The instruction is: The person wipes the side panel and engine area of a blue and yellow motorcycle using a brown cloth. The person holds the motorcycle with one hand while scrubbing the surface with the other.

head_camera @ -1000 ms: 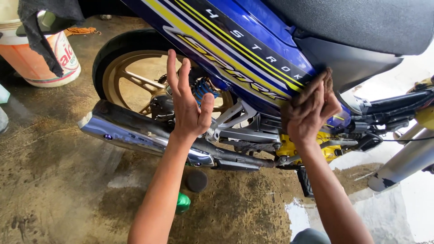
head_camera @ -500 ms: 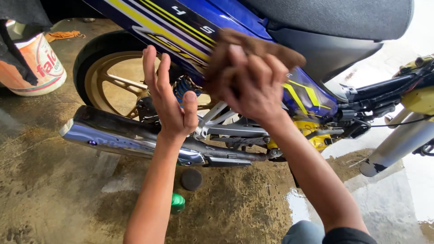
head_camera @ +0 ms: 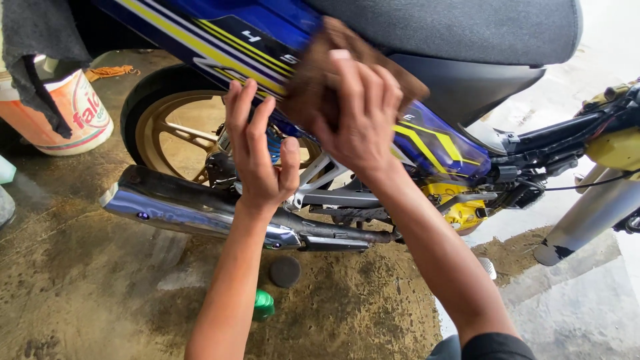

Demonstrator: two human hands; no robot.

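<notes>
Wet concrete floor runs beneath a blue motorcycle, its front end cut off at frame right. Right hand presses a brown cloth flat against the blue side panel, fingers spread over it; cloth blurred, partly hidden. Left hand open, fingers apart, before the rear wheel. Chrome exhaust below; bucket well left

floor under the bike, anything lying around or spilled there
Yes: a small green bottle and a dark round pad lie loose on the stained concrete floor below the chrome exhaust, and a wet patch spreads at right.
</notes>
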